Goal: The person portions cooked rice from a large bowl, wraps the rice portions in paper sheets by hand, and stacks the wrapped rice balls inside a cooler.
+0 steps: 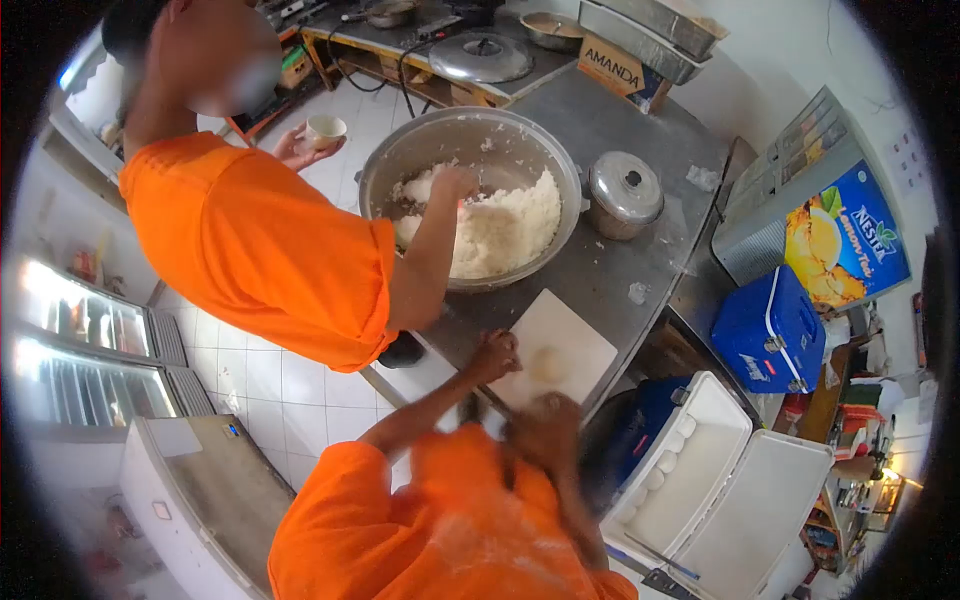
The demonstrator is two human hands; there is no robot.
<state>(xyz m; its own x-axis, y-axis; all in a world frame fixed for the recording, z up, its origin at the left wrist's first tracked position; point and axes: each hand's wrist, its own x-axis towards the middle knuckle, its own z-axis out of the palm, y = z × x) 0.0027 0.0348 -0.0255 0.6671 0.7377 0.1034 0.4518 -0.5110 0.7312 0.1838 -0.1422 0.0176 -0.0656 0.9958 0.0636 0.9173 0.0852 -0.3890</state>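
My left hand is closed, fingers curled, at the left edge of a white board; what it grips, if anything, is hidden. By the board's near edge, my right hand is smeared by motion and its fingers cannot be made out. A faint tan round patch shows on the board between my hands. Beyond it stands a large metal pot of white rice. A co-worker in an orange shirt has one hand in the pot and a small bowl in the other.
Right of the pot is a lidded pot on the metal table. A blue cooler and an open white cooler stand to the right. The co-worker's arm reaches across near my left hand.
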